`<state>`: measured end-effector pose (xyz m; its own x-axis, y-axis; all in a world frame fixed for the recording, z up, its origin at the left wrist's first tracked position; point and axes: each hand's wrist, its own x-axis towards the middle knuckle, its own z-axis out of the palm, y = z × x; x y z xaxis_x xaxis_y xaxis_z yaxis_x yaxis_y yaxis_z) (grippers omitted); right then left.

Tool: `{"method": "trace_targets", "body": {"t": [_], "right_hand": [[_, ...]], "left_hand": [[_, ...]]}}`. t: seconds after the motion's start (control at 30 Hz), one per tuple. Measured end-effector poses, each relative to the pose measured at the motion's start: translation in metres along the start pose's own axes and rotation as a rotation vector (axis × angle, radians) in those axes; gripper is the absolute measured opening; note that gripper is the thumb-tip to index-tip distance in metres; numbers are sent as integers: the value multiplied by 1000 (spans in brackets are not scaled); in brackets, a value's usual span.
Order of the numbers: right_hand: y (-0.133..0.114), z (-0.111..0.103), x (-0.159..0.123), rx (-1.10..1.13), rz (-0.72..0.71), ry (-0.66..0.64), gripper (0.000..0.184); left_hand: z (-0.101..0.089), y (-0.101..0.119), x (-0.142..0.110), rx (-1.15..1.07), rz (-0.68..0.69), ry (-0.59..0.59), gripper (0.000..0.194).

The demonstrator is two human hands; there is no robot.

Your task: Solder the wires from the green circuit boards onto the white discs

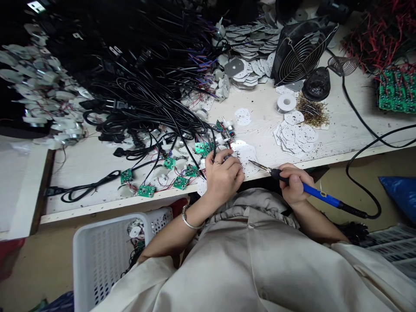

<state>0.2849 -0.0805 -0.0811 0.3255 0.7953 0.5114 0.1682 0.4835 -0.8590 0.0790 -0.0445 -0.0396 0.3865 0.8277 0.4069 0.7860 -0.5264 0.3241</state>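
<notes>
My right hand (pixel 296 183) grips a blue and black soldering iron (pixel 321 193), whose metal tip points left over a white perforated plate (pixel 245 154) at the bench's front edge. My left hand (pixel 225 173) is closed, fingers curled down beside that plate; whatever they hold is hidden beneath them. Around it lie black cables and a green circuit board (pixel 203 148). A small motor with a white part (pixel 228 125) rests just beyond the fingers. More green boards (pixel 146 191) with thin red wires are spread to the left.
Black power cords (pixel 139 99) heap at the back left. A black fan (pixel 302 52) stands behind a solder spool (pixel 286 103) and a pile of white plates (pixel 295 138). Red-wired boards (pixel 398 91) are stacked far right. Below the bench sits a grey basket (pixel 97 242).
</notes>
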Motion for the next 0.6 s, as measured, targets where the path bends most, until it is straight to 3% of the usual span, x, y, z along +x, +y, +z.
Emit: {"method": "trace_targets", "body": {"t": [0.2,0.3,0.43,0.6], "right_hand": [[3,-2,3,25,31,99,25],[3,-9,16,-72,67,149,30],[-3,-20,66,-259,115,209,28],[-18,-25,137,-307,97,217,37]], "left_hand": [[1,-1,0,16,13,1,15],[0,-2,1,26,29,-6,15],[1,-6,3,44,50,18,15],[2,-8,3,48,61,28,15]]}}
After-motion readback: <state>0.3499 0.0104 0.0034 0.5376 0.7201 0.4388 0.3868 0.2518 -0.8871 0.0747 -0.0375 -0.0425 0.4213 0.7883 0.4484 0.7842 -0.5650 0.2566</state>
